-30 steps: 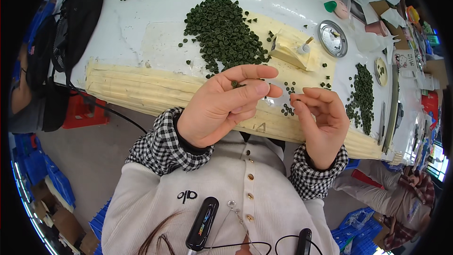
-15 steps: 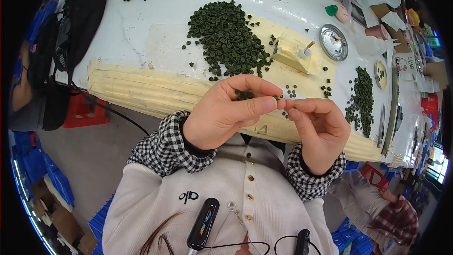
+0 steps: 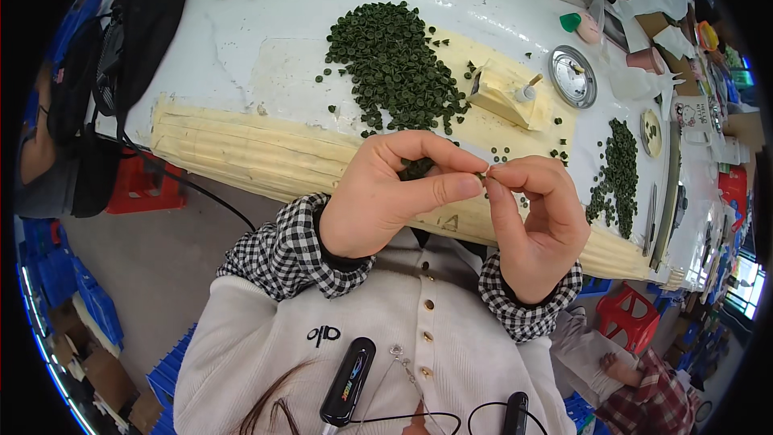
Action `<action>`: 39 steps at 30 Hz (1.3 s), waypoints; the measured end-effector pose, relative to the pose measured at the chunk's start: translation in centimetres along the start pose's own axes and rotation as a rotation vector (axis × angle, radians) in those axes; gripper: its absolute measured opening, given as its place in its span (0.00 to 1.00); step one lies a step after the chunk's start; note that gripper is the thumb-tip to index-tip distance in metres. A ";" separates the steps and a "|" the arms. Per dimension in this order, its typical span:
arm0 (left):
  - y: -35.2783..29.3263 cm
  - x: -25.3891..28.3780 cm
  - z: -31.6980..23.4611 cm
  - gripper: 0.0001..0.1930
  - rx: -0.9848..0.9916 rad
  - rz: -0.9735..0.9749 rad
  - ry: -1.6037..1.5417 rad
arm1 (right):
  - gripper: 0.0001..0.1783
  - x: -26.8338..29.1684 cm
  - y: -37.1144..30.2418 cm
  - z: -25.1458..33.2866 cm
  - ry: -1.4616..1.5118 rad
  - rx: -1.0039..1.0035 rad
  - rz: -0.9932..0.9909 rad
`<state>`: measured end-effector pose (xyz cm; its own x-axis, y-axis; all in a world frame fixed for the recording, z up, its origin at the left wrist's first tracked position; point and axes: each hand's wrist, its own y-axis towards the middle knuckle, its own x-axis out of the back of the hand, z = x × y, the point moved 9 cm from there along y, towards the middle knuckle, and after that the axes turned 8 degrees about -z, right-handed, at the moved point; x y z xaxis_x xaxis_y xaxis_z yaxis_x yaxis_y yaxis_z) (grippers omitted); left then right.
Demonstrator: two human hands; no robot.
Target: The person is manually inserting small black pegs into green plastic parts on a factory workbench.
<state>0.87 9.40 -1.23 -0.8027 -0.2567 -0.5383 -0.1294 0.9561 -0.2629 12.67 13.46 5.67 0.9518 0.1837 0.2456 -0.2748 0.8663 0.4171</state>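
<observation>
My left hand (image 3: 394, 189) is closed in a pinch above the table's near edge, thumb and forefinger tips around a tiny dark green part (image 3: 481, 176). More small green pieces (image 3: 416, 167) show inside its curled fingers. The fingertips of my right hand (image 3: 535, 221) press together at the same spot, touching the left fingertips; anything between them is too small to make out. Just beyond my hands lies a large heap of round dark green parts (image 3: 394, 64). A few loose green parts (image 3: 501, 150) are spread beside my fingers.
A tape-wrapped block with a short peg (image 3: 511, 97) stands right of the heap, near a round metal dish (image 3: 572, 76). Another green pile (image 3: 620, 177) lies farther right, by metal tweezers (image 3: 653, 217). Black bag (image 3: 153, 40) at left; red stool (image 3: 626, 318) and a seated person (image 3: 644, 387) lower right.
My right hand has shifted slightly left, and its fingertips now meet those of my left hand. At lower right the other person has moved down, showing more of the red stool.
</observation>
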 end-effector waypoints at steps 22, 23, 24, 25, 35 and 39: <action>-0.3 -0.1 0.7 0.06 0.196 0.141 -0.148 | 0.11 -0.1 -0.5 0.3 0.061 0.021 0.101; -0.3 -0.3 0.7 0.07 0.180 0.151 -0.150 | 0.11 -0.1 -0.4 0.4 0.050 0.042 0.116; -0.3 -0.6 0.8 0.07 0.164 0.159 -0.153 | 0.11 -0.1 -0.3 0.5 0.039 0.063 0.132; -0.3 -0.8 0.8 0.08 0.148 0.168 -0.156 | 0.11 -0.2 -0.3 0.7 0.027 0.084 0.148; 0.0 -0.5 1.0 0.08 0.117 0.118 -0.074 | 0.10 0.0 -0.2 1.3 -0.094 0.138 0.091; -0.2 -0.5 0.4 0.06 0.076 0.111 0.024 | 0.12 0.1 -0.4 1.6 -0.134 0.193 0.049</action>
<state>1.50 9.28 -1.20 -0.8234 -0.1460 -0.5483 0.0046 0.9646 -0.2638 12.65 12.42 6.96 0.9135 0.1489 0.3787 -0.3537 0.7508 0.5578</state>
